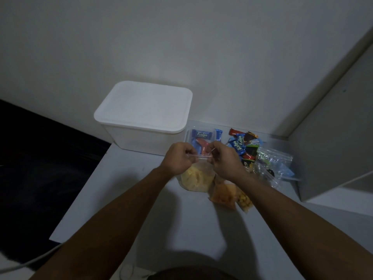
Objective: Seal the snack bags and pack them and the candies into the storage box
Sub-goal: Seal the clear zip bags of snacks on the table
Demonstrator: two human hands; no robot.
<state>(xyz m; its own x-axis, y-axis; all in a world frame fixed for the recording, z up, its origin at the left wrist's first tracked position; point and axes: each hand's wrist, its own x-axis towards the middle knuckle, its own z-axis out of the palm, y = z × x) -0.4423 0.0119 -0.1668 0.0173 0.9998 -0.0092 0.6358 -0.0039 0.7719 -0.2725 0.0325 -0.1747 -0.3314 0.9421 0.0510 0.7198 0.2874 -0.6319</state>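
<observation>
A clear zip bag of pale yellow snacks (196, 179) is held upright over the white table. My left hand (179, 159) pinches the left end of its zip strip and my right hand (223, 158) pinches the right end. Beside it on the table lie an orange snack bag (224, 194) and a bag of yellow nuggets (245, 200). The white storage box (141, 128) stands behind with its lid on. Wrapped candies (241, 145) are piled to the right, some in a clear tray (201, 136).
Crumpled clear bags (272, 164) lie at the far right by a grey panel (333, 138). The table's left edge (80, 190) drops to a dark floor. A white wall stands behind the box.
</observation>
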